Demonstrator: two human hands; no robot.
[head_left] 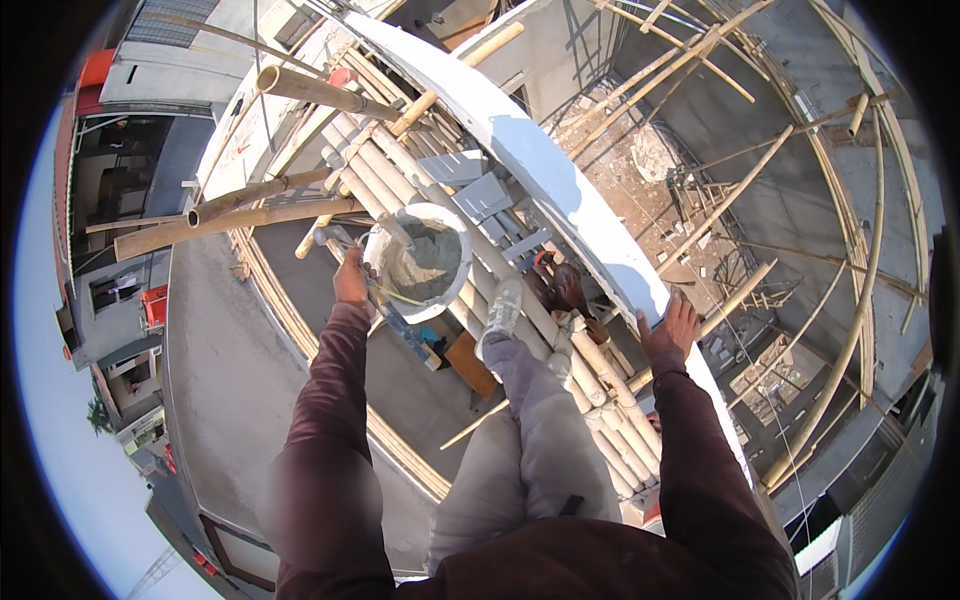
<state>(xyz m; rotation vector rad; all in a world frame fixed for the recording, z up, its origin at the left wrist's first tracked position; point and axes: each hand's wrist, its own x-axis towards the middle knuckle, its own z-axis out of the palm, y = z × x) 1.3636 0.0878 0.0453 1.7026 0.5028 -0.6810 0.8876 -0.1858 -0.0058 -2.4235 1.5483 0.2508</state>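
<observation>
A white bucket (466, 240) of wet grey mortar (425, 265) stands on the bamboo scaffold, with a stick-like handle leaning at its rim. My left hand (351, 281) is closed beside the bucket's left side around a long tool (400, 330). This has a grey end above the fist and a bluish bar below it; its exact kind is unclear. On the right, my right hand (670, 328) grips the white top edge of a wall (590, 215), thumb on the near side and fingers over the far side.
My shoe (505, 308) rests on bamboo poles (380, 172). Grey boards (482, 197) lie ahead beside dark brown shapes (568, 288) I cannot identify. Bamboo poles jut out on the left. Beyond the wall, a rubble-strewn floor (640, 205) lies far below, with more bamboo scaffolding.
</observation>
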